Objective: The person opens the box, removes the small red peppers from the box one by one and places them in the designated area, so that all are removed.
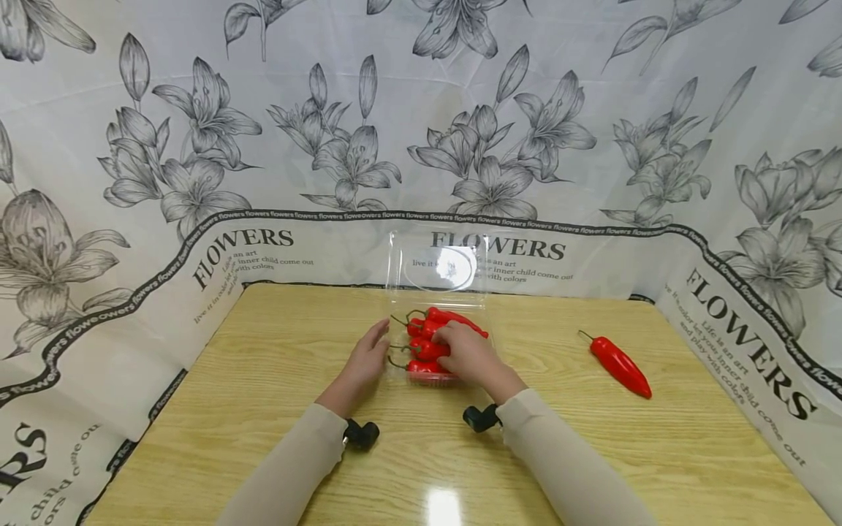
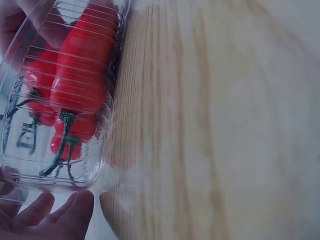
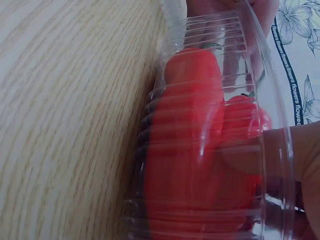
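Observation:
A clear plastic clamshell box point(image 3: 212, 22) lies on the table with its lid point(image 1: 401, 270) raised at the back. Several red chili peppers point(image 1: 427, 367) fill it side by side, green stems toward the left. My left hand point(image 1: 367, 354) stands at the box's left end, its fingers fairly straight and close to the wall, as the left wrist view shows. My right hand point(image 1: 470, 354) reaches over the front right into the box. Its thumb point(image 3: 245, 155) and fingers straddle a red pepper point(image 1: 430, 349); the fingertips are partly hidden.
One more red pepper point(image 1: 620, 365) lies alone on the wooden table point(image 1: 263, 409) to the right. A white flower-printed cloth point(image 1: 355, 95) rises behind the table and at both sides. Dark wrist camera mounts point(image 1: 362, 435) sit below both hands.

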A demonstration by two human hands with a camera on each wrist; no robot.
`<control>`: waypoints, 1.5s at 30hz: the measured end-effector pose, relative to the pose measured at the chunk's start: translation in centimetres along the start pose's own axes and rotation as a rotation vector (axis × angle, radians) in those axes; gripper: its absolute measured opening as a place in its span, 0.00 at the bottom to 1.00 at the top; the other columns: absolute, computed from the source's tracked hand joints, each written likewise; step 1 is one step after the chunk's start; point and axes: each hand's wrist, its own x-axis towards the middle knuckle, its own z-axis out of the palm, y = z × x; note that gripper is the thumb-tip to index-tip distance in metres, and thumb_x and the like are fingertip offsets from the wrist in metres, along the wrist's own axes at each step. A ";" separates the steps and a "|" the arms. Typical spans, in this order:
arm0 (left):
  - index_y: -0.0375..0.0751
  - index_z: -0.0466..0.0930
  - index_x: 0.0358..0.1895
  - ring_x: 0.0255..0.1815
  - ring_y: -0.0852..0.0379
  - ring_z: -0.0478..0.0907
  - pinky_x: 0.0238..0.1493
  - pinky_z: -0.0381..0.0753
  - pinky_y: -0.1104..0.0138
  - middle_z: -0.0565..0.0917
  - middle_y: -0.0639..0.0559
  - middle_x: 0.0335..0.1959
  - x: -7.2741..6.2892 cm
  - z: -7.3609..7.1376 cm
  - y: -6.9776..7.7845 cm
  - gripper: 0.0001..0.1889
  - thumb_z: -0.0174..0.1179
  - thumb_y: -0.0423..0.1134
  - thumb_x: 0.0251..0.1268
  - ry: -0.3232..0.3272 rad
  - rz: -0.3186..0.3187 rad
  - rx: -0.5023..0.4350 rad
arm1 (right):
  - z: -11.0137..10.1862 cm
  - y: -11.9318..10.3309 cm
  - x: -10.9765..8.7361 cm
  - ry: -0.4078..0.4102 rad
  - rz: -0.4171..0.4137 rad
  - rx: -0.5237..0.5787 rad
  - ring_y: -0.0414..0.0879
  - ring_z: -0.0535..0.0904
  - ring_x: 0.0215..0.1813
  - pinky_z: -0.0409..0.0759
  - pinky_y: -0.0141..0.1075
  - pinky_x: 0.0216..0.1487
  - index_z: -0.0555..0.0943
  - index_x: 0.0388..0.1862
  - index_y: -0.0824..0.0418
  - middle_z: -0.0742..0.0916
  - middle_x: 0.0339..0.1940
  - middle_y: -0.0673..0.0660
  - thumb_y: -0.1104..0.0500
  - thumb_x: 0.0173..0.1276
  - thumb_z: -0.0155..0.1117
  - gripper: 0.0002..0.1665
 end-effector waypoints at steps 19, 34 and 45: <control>0.51 0.52 0.77 0.78 0.47 0.53 0.72 0.60 0.49 0.59 0.49 0.77 0.2 0.2 -0.3 0.26 0.39 0.40 0.79 0.009 -0.009 -0.014 | -1.0 0.8 -1.2 0.006 -0.062 0.135 0.48 0.80 0.50 0.77 0.46 0.58 0.82 0.44 0.55 0.86 0.44 0.50 0.61 0.59 0.71 0.13; 0.53 0.53 0.77 0.72 0.50 0.62 0.60 0.66 0.56 0.59 0.51 0.77 0.2 0.3 -0.2 0.26 0.40 0.41 0.79 0.005 -0.024 0.000 | -1.9 1.6 -2.1 0.019 -0.075 0.320 0.51 0.81 0.57 0.77 0.48 0.60 0.77 0.53 0.53 0.86 0.52 0.55 0.56 0.65 0.67 0.18; 0.54 0.53 0.77 0.77 0.48 0.55 0.72 0.61 0.50 0.59 0.51 0.77 0.3 0.2 -0.2 0.26 0.40 0.41 0.79 0.004 -0.039 -0.018 | -3.0 2.5 -2.4 0.165 -0.047 0.341 0.50 0.82 0.53 0.82 0.44 0.54 0.76 0.62 0.52 0.85 0.55 0.54 0.52 0.67 0.65 0.24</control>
